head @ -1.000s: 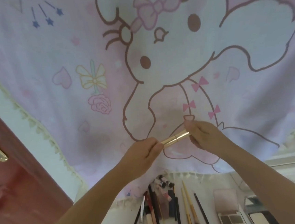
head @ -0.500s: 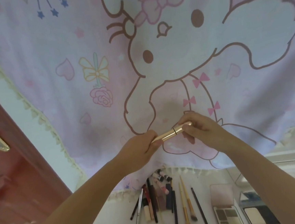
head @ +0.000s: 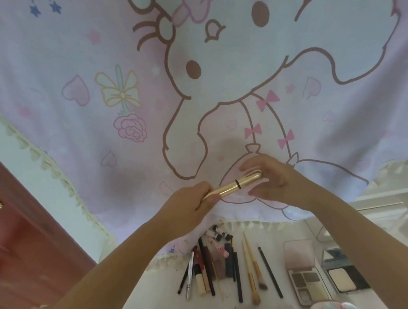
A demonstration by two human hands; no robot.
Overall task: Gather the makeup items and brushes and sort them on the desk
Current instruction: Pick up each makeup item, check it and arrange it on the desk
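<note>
Pinching the narrow end of a gold tube, the left hand is holding it up in the air above the desk, its fingers curling tight around the thin end. The right hand is cupping the tube's thicker, capped end, its fingers bending over the cap; they look blurred, so whether they are clamping it firmly or only touching it is hard to tell. A dark ring is showing partway along the tube, which may be where cap meets body.

Below the hands, a row of pencils, tubes and pens is lying roughly parallel on the desk, with 2 brushes and a thin dark stick just beside them. To the right, an open palette and a compact are sitting side by side. A printed cloth is hanging behind it all.

Judging by these neat groups, most of the sorting is looking done; the tube is waiting for its place, likely among the row.
</note>
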